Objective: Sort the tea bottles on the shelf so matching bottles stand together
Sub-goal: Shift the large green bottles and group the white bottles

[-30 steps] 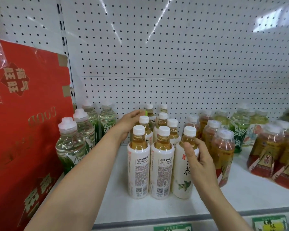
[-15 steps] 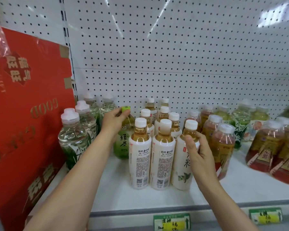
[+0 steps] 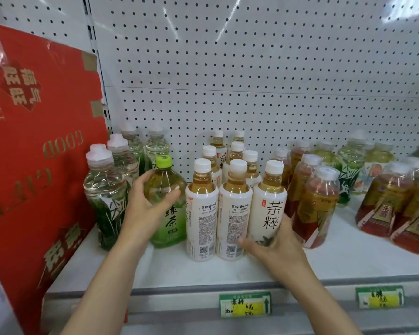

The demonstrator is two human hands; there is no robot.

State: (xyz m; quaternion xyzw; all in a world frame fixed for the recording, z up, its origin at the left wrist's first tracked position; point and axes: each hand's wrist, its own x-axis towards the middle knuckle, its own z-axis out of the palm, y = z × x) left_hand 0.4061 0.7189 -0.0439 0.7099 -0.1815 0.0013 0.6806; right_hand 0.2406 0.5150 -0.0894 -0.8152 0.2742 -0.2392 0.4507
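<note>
Standing near the front left of the white metal shelf [image 3: 336, 259]: a squat green-capped green-tea bottle of clear plastic with a green label [image 3: 166, 204], wedged between the tall clear bottles with grass-print labels [image 3: 105, 197] at the shelf's left end and the block of white-sleeved amber tea bottles with white caps [image 3: 201, 211] at its middle. Being gripped round the shoulder by the left hand [image 3: 144, 209], fingers and thumb curling about it, probably because this odd bottle belongs with neither neighbouring group and is being pulled out for moving. Being cradled low down by the right hand [image 3: 273, 243]: the rightmost front white-sleeved bottle with large black characters [image 3: 267, 204], fingers wrapping its base, seemingly steadying the row or turning the label forward. Standing just right of that, red-brown tea bottles in clear plastic [image 3: 315, 204], with more green and red ones toward the shelf's right end. Leaning at the left end, a big red cardboard gift box [image 3: 41, 165]. Hanging on the front edge, green and yellow price tags [image 3: 246, 304].

Differing from half a second back: green bottle sitting further forward and fully exposed, left hand gripping lower; right hand dropping from the neck to the base.
</note>
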